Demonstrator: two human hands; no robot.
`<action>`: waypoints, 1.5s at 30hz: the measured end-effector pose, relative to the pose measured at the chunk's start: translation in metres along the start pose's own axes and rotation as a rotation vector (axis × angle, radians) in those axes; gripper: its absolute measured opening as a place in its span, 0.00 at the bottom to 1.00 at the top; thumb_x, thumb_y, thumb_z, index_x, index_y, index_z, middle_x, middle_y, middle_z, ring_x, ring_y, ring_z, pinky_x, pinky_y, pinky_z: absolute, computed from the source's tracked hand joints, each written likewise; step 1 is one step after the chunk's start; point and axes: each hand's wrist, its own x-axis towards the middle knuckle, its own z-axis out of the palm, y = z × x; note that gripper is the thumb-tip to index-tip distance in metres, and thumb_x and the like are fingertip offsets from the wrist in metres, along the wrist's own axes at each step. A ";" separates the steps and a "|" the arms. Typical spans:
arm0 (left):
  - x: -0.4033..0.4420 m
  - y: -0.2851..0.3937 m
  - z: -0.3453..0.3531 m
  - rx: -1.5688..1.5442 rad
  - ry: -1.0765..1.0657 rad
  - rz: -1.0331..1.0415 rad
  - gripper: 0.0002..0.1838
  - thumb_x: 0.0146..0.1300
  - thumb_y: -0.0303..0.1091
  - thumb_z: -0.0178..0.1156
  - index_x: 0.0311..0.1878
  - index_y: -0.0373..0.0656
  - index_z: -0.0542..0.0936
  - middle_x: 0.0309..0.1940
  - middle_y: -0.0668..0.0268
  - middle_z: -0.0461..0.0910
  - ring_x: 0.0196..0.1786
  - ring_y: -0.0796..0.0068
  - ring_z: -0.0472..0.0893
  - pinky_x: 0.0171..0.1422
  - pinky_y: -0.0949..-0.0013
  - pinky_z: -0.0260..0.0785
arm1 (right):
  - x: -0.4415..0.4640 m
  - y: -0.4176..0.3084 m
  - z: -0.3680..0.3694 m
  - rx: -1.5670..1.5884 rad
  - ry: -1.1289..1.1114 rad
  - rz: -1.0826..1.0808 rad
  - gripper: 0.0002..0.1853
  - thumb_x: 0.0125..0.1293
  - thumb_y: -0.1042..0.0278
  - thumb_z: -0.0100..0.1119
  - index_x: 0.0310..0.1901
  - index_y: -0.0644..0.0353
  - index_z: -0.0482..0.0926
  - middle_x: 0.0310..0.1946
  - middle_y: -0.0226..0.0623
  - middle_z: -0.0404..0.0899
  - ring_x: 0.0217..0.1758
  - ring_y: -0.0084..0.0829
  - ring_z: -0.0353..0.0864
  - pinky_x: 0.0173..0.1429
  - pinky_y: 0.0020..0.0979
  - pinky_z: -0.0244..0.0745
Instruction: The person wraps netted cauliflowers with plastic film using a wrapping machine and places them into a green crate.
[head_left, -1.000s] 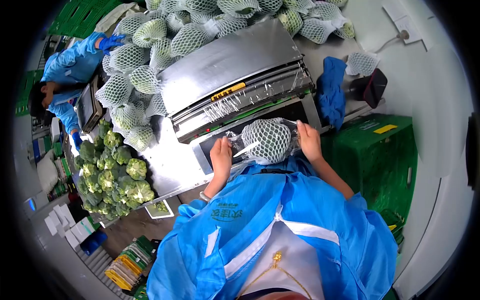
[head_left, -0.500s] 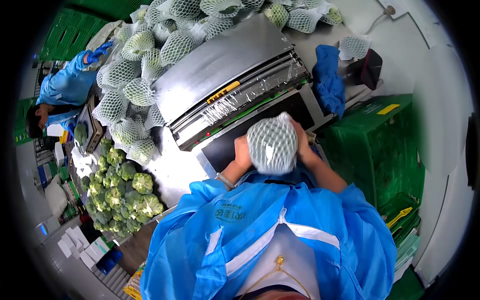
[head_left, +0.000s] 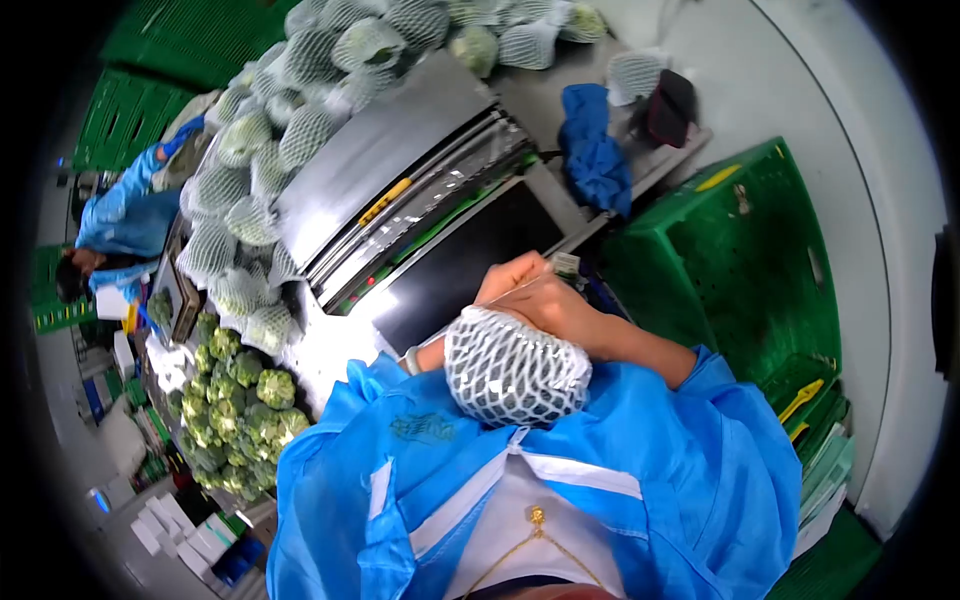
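A broccoli head in a white foam net [head_left: 515,368], with shiny clear film over it, hangs against the front of my blue jacket. My left hand [head_left: 508,281] and my right hand [head_left: 562,308] meet just above it, fingers closed. Between them they grip what looks like gathered clear film at the top of the bundle; the fingertips are partly hidden. Beyond my hands lies the dark plate of a film-wrapping machine [head_left: 470,260], with its metal cover [head_left: 375,150] behind.
Netted broccoli heads [head_left: 225,190] are piled behind and left of the machine. Bare broccoli [head_left: 235,400] is heaped at left. A blue cloth [head_left: 595,150] and a green crate [head_left: 740,260] stand at right. A co-worker in a blue sleeve [head_left: 125,215] is at far left.
The netted broccoli has turned and come down toward my chest. My hands have moved from its two sides to close together above it. The view has shifted.
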 end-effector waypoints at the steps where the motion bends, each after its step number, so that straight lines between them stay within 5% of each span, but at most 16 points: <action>1: 0.003 0.003 0.007 -0.079 -0.059 -0.041 0.12 0.74 0.42 0.55 0.40 0.42 0.77 0.31 0.72 0.75 0.35 0.81 0.73 0.41 0.76 0.66 | -0.003 -0.009 -0.017 -0.211 0.069 -0.011 0.11 0.61 0.67 0.62 0.40 0.67 0.82 0.33 0.45 0.83 0.36 0.39 0.84 0.34 0.37 0.77; 5: 0.018 0.017 0.031 -0.216 -0.231 -0.160 0.13 0.74 0.42 0.56 0.46 0.41 0.76 0.37 0.68 0.76 0.42 0.77 0.75 0.48 0.73 0.68 | -0.021 -0.038 -0.066 -0.399 0.283 -0.007 0.16 0.64 0.63 0.61 0.46 0.67 0.81 0.42 0.47 0.83 0.42 0.41 0.84 0.40 0.37 0.79; 8: 0.033 0.027 0.053 -0.074 -0.340 -0.111 0.14 0.73 0.42 0.56 0.51 0.41 0.76 0.41 0.64 0.77 0.47 0.74 0.76 0.53 0.70 0.69 | -0.061 -0.021 -0.090 0.622 0.067 0.230 0.24 0.67 0.54 0.58 0.54 0.68 0.79 0.51 0.50 0.82 0.51 0.42 0.83 0.54 0.37 0.77; 11: 0.049 0.026 0.061 0.126 -0.410 -0.057 0.17 0.73 0.42 0.57 0.55 0.40 0.75 0.46 0.60 0.78 0.52 0.71 0.78 0.58 0.68 0.70 | -0.087 -0.031 -0.120 0.351 0.034 0.198 0.37 0.60 0.49 0.67 0.65 0.67 0.71 0.61 0.49 0.76 0.61 0.41 0.77 0.67 0.36 0.68; 12: 0.049 0.026 0.060 -0.054 -0.356 -0.256 0.29 0.72 0.47 0.57 0.68 0.40 0.67 0.62 0.54 0.72 0.69 0.61 0.70 0.73 0.59 0.63 | -0.085 -0.051 -0.134 0.342 0.071 0.299 0.39 0.58 0.51 0.70 0.66 0.68 0.70 0.61 0.48 0.76 0.62 0.39 0.76 0.68 0.36 0.67; 14: 0.039 0.061 0.051 -0.998 -0.212 -0.589 0.39 0.67 0.56 0.58 0.72 0.39 0.62 0.70 0.52 0.66 0.73 0.59 0.65 0.76 0.56 0.58 | -0.115 -0.034 -0.146 0.433 0.160 0.469 0.40 0.54 0.57 0.75 0.65 0.69 0.70 0.58 0.45 0.78 0.61 0.36 0.76 0.67 0.36 0.68; 16: 0.039 0.037 0.046 -0.850 -0.325 -0.390 0.49 0.62 0.63 0.60 0.75 0.38 0.57 0.72 0.52 0.64 0.74 0.56 0.65 0.77 0.55 0.57 | -0.138 -0.033 -0.163 0.570 0.347 0.672 0.40 0.54 0.58 0.75 0.66 0.67 0.70 0.58 0.43 0.78 0.61 0.34 0.77 0.68 0.36 0.68; 17: 0.047 0.028 0.042 -0.390 -0.229 -0.389 0.52 0.59 0.63 0.63 0.76 0.39 0.55 0.71 0.54 0.65 0.73 0.55 0.66 0.77 0.55 0.56 | -0.146 -0.029 -0.169 0.478 0.506 0.638 0.43 0.53 0.59 0.76 0.68 0.65 0.66 0.62 0.44 0.74 0.63 0.35 0.74 0.68 0.37 0.68; 20: 0.108 0.088 0.124 -0.424 -0.146 -0.309 0.43 0.68 0.51 0.58 0.77 0.39 0.52 0.72 0.56 0.63 0.73 0.59 0.65 0.76 0.56 0.57 | -0.158 -0.035 -0.193 0.288 0.778 0.516 0.57 0.46 0.59 0.81 0.75 0.59 0.55 0.71 0.43 0.61 0.70 0.39 0.66 0.70 0.40 0.65; 22: 0.144 0.075 0.157 -0.363 -0.387 -0.055 0.41 0.71 0.48 0.56 0.78 0.39 0.51 0.75 0.56 0.57 0.74 0.59 0.62 0.76 0.56 0.57 | -0.166 -0.019 -0.205 -0.164 0.863 0.481 0.62 0.39 0.57 0.83 0.75 0.59 0.53 0.72 0.41 0.59 0.73 0.42 0.62 0.75 0.41 0.59; 24: 0.175 0.088 0.176 -0.259 -0.586 -0.156 0.45 0.69 0.51 0.59 0.78 0.39 0.48 0.77 0.53 0.52 0.76 0.61 0.59 0.75 0.58 0.58 | -0.191 -0.010 -0.244 0.339 1.003 0.482 0.53 0.49 0.59 0.74 0.74 0.61 0.53 0.70 0.43 0.63 0.72 0.42 0.65 0.75 0.42 0.59; 28: 0.182 0.102 0.169 0.580 -0.248 0.510 0.42 0.64 0.40 0.67 0.75 0.39 0.56 0.71 0.57 0.63 0.63 0.64 0.73 0.66 0.61 0.67 | -0.277 0.080 -0.299 0.467 1.279 0.456 0.31 0.66 0.65 0.54 0.69 0.64 0.60 0.65 0.44 0.69 0.67 0.41 0.71 0.72 0.44 0.65; 32: 0.160 0.090 0.092 0.291 -0.139 0.298 0.23 0.64 0.38 0.66 0.59 0.40 0.76 0.45 0.58 0.81 0.41 0.66 0.83 0.48 0.65 0.75 | -0.312 0.166 -0.332 0.161 1.536 0.819 0.45 0.59 0.54 0.72 0.72 0.61 0.57 0.68 0.50 0.63 0.67 0.43 0.69 0.65 0.46 0.71; 35: 0.130 0.083 0.006 0.523 0.147 0.225 0.22 0.64 0.36 0.66 0.59 0.42 0.76 0.45 0.59 0.83 0.42 0.67 0.84 0.48 0.65 0.76 | -0.330 0.247 -0.340 -0.879 1.009 1.058 0.55 0.52 0.46 0.76 0.71 0.72 0.56 0.71 0.58 0.57 0.71 0.52 0.62 0.74 0.46 0.60; 41: 0.042 0.053 -0.263 0.825 1.050 0.281 0.31 0.61 0.31 0.69 0.67 0.43 0.70 0.65 0.55 0.72 0.54 0.63 0.80 0.54 0.65 0.76 | -0.353 0.243 -0.394 -0.808 0.581 1.187 0.46 0.57 0.46 0.73 0.66 0.74 0.65 0.64 0.62 0.69 0.67 0.52 0.70 0.69 0.46 0.68; 45: -0.050 0.104 -0.421 1.180 1.624 0.124 0.48 0.53 0.37 0.73 0.71 0.28 0.57 0.70 0.38 0.61 0.72 0.42 0.63 0.76 0.55 0.56 | -0.234 0.127 -0.343 -1.425 1.021 0.892 0.32 0.67 0.55 0.64 0.63 0.72 0.69 0.58 0.56 0.73 0.59 0.49 0.76 0.62 0.43 0.74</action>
